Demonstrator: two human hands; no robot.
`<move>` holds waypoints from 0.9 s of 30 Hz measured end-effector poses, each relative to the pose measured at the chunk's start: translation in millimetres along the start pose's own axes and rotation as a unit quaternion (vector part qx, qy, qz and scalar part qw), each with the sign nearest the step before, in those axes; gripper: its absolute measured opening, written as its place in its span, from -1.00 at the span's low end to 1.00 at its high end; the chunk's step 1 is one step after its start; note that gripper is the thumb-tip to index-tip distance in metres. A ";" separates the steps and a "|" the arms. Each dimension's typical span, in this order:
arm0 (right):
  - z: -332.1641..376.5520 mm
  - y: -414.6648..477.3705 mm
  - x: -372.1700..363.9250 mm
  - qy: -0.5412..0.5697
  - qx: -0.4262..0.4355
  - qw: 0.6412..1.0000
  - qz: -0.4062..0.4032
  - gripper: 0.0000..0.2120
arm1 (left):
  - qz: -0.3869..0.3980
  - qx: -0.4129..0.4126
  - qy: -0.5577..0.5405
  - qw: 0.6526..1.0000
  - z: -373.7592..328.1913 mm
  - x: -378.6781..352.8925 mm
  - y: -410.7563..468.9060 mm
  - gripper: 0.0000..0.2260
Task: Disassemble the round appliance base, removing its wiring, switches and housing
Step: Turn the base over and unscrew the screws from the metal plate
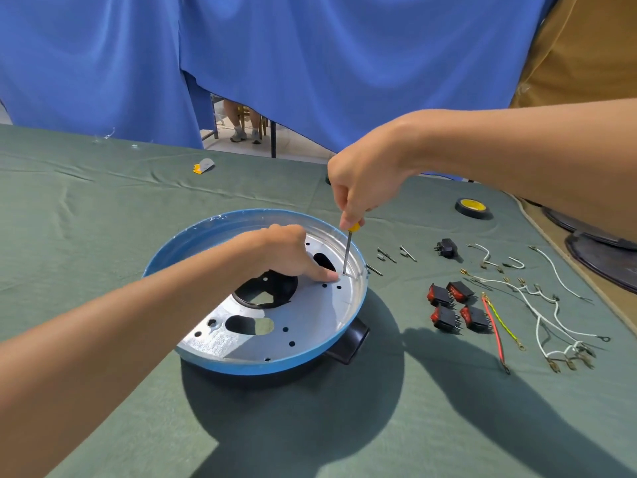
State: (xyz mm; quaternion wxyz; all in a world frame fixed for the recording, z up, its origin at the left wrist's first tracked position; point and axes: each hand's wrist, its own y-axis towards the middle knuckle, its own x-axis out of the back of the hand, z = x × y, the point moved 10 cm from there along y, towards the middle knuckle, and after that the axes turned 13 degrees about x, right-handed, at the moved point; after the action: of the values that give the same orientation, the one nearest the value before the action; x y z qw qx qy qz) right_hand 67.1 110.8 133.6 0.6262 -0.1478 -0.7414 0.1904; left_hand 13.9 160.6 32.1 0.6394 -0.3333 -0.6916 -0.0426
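The round appliance base (206,232), blue outside and bare metal inside, lies open side up on the green cloth, with a black part (350,343) sticking out at its right. My right hand (365,181) grips a yellow-handled screwdriver (348,250) upright, its tip on the metal floor near the right rim. My left hand (293,257) rests inside the base, a fingertip pressing the metal right beside the tip. Several red rocker switches (455,307) and loose white, red and yellow-green wires (537,315) lie to the right of the base.
Small screws and metal pins (389,257) and a black plug part (446,248) lie beyond the switches. A roll of black tape (472,208) sits at the far right, dark round lids (606,257) past the cloth's edge. A yellow-grey scrap (203,165) lies far left. Blue drapes hang behind.
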 end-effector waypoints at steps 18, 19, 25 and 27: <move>-7.6 0.4 -2.7 0.062 -0.019 0.998 -0.021 -0.48 | 0.030 0.045 -0.067 0.996 2.9 -2.0 3.3 -0.32; -11.5 0.4 -4.6 0.078 -0.039 0.996 -0.012 -0.48 | 0.028 0.047 -0.068 0.996 3.5 -1.9 2.8 -0.32; 5.0 -2.4 3.3 -0.020 0.010 1.000 -0.022 -0.70 | 0.036 0.051 -0.080 0.995 5.6 -3.9 3.7 -0.30; 9.0 -7.3 8.0 -0.040 0.023 0.998 -0.036 -0.83 | 0.038 0.052 -0.080 0.995 5.5 -3.7 3.9 -0.29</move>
State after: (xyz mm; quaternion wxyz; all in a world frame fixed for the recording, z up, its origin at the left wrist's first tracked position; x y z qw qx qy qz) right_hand 57.0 107.1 142.7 0.6056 -0.0987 -0.7664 0.1903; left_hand 11.1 164.7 26.3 0.5996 -0.3274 -0.7288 0.0448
